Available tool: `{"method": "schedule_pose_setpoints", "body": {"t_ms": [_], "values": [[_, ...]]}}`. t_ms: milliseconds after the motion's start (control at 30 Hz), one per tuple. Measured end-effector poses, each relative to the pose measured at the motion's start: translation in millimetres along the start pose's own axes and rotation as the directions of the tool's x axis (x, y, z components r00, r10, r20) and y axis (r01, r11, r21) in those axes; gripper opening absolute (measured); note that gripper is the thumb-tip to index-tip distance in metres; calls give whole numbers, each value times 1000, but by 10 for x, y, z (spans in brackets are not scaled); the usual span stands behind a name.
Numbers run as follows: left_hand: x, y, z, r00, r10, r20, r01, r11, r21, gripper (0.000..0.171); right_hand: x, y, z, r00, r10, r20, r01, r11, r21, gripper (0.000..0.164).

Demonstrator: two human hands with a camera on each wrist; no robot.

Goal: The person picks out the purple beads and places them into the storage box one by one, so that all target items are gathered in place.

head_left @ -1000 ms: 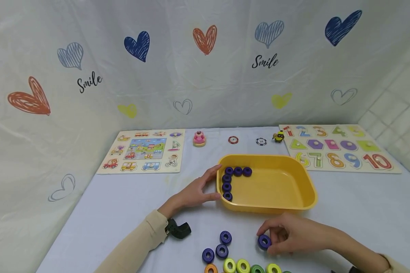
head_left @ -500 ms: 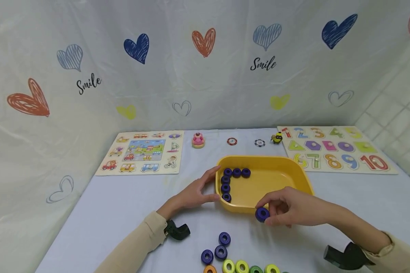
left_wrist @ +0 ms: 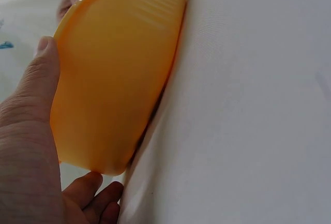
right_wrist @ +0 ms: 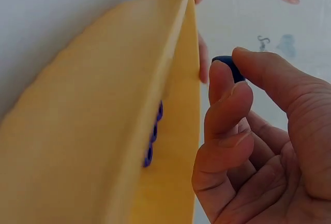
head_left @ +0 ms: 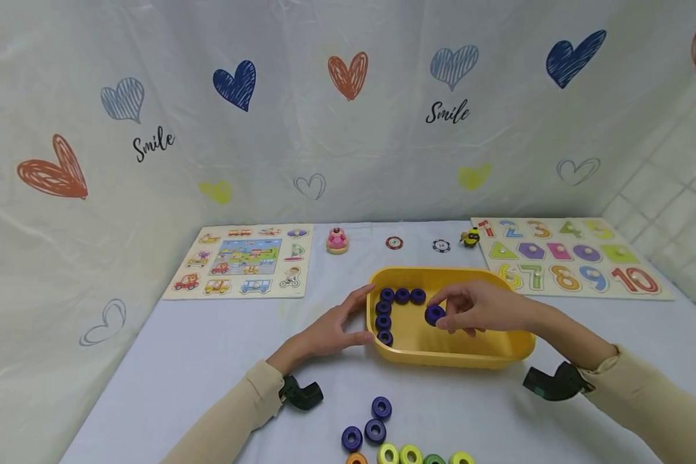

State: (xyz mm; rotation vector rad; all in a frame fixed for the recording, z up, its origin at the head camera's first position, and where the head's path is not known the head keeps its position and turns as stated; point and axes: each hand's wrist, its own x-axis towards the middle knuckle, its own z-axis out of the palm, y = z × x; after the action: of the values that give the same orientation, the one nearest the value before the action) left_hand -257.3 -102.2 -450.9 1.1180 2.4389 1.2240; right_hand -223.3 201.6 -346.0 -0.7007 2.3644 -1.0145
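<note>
Between thumb and index finger my right hand (head_left: 481,306) pinches a purple ring-shaped bead (head_left: 434,314), above the inside of a yellow plastic tray (head_left: 452,359). In the right wrist view that bead (right_wrist: 229,68) shows dark blue between the fingertips. Inside the tray, several matching purple beads (head_left: 383,321) form a row along the left wall and the back left. My left hand (head_left: 327,328) lies at the tray's left end, thumb and fingers spread. The left wrist view has the thumb (left_wrist: 44,74) along one corner of the tray and fingertips at the other.
On the white cloth in front lie three purple beads (head_left: 375,431), with yellow (head_left: 410,454), green and orange ones at the frame's bottom. Behind stand a vehicle puzzle (head_left: 243,261), a pink toy (head_left: 337,240), two chips (head_left: 394,243), a bee toy (head_left: 470,237) and a number puzzle (head_left: 568,258).
My right hand has lifted the pinched purple bead off the front of the table, carried it over the tray's front rim and above its inside. The left hand stays at the tray's left end.
</note>
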Motion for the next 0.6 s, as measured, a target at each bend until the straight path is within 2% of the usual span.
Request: {"method": "schedule_pose_setpoints", "body": {"t_ms": [300, 433, 600], "values": [[-11, 0, 2, 1000, 8, -2, -8, 1000, 7, 87, 299, 160, -198, 998, 54, -42, -54, 999, -5, 46], [-13, -5, 1, 1000, 10, -6, -10, 1000, 6, 87, 363, 229, -276, 995, 66, -73, -68, 998, -14, 46], [-4, -12, 0, 1000, 17, -1, -17, 1000, -2, 87, 411, 339, -309, 990, 118, -82, -123, 991, -61, 47]]}}
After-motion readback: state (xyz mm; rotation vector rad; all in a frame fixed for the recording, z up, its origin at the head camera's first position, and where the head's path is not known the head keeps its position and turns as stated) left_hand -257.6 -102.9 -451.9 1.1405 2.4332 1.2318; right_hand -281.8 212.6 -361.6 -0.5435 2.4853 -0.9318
